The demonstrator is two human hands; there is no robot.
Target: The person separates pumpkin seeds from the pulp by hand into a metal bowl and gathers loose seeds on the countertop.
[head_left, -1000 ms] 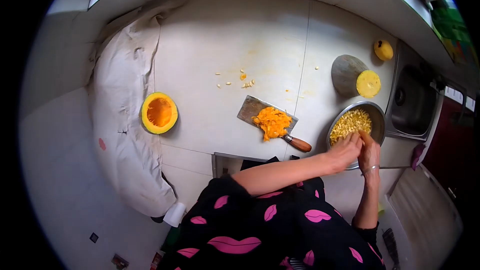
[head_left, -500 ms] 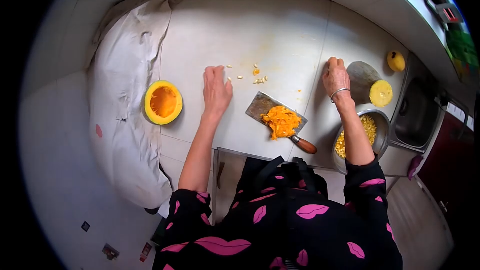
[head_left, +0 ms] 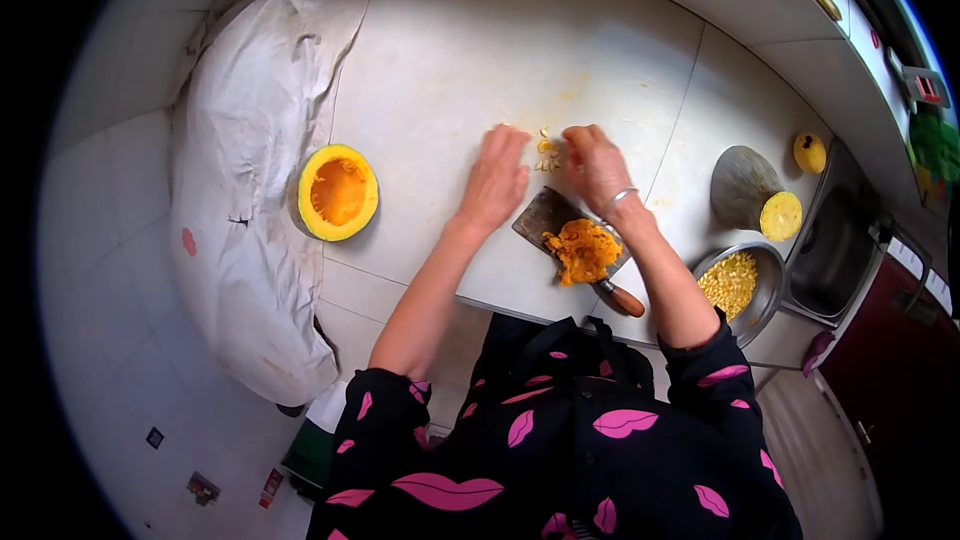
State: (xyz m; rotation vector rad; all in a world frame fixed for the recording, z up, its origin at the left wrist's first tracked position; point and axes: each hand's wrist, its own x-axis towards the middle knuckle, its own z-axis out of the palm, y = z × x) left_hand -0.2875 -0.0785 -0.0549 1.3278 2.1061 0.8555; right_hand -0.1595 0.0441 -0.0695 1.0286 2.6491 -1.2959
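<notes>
Several pale pumpkin seeds (head_left: 546, 162) lie on the white counter between my hands, with a small orange bit of pulp among them. On the left of the seeds, my left hand (head_left: 495, 180) rests low over the counter, fingers stretched forward and slightly blurred, holding nothing visible. My right hand (head_left: 597, 170), with a bangle at the wrist, is on their other side. Its fingers are bent and smeared by motion, so a grip cannot be made out. Below it lies a cleaver (head_left: 626, 301) with a wooden handle, its blade carrying stringy orange pumpkin pulp (head_left: 582, 250).
A hollowed pumpkin half (head_left: 369, 190) sits at left beside a grey-white cloth cover (head_left: 250, 240). To the right are a cut pumpkin piece (head_left: 740, 180), a small yellow fruit (head_left: 809, 153), a metal bowl (head_left: 772, 285) of seeds and a sink (head_left: 830, 260).
My right hand has moved left from beside the cut pumpkin piece to the seeds. My left hand has come right towards them, so both hands are now close together. The view has shifted slightly.
</notes>
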